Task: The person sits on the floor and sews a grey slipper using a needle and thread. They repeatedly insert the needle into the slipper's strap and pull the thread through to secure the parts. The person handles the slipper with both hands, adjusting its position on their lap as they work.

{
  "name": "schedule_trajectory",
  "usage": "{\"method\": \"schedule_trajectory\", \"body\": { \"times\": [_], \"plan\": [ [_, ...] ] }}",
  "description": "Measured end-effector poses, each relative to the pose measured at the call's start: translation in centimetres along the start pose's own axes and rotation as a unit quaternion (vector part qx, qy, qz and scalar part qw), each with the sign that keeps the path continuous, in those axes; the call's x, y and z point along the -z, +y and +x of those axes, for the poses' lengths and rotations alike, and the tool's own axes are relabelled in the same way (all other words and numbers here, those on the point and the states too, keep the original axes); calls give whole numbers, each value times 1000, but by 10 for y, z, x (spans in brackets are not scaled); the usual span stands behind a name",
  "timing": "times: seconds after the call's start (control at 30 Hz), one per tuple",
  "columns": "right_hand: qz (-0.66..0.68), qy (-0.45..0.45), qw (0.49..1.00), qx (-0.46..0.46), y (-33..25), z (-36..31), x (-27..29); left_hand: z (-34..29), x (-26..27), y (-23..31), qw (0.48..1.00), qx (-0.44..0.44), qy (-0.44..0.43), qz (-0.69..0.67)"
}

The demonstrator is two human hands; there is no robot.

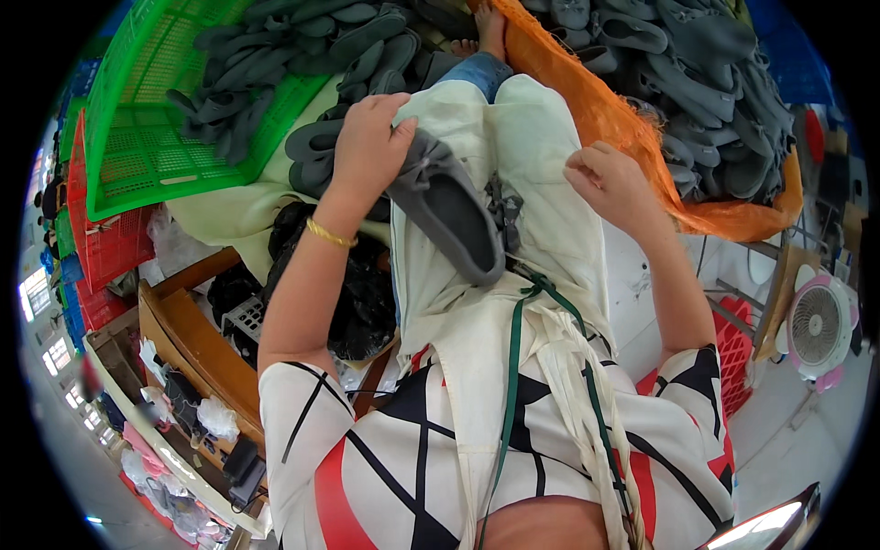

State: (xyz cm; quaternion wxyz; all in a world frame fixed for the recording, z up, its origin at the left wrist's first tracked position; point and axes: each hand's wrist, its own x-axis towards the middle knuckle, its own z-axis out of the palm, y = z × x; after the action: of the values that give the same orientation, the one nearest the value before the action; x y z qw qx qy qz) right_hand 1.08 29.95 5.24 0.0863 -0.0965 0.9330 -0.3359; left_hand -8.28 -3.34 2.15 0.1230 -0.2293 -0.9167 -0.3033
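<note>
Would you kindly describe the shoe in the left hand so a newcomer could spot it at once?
Find the cream apron over the lap. Above it, the left hand holds a dark grey shoe with a bow-like trim. Unlike the heaped shoes nearby, this one is in a hand.

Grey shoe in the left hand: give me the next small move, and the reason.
Probably bring the right hand to the heel of the grey shoe to steady it: the left hand is at the toe end, while the right is curled, apart from the shoe.
</note>
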Motion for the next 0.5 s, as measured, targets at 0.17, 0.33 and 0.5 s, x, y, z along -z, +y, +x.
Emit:
{"method": "schedule_trajectory", "body": {
  "times": [0.17, 0.33, 0.5],
  "plan": [
    [133, 23, 991, -14, -15, 49, -40, -21, 19, 34, 985, 133, -97, 50],
    [258, -11, 966, 0, -54, 96, -93, -42, 23, 36, 976, 184, -113, 10],
    [223, -101, 968, 59, -71, 105, -107, -55, 13, 30, 959, 238, -140, -60]
  ]
}}
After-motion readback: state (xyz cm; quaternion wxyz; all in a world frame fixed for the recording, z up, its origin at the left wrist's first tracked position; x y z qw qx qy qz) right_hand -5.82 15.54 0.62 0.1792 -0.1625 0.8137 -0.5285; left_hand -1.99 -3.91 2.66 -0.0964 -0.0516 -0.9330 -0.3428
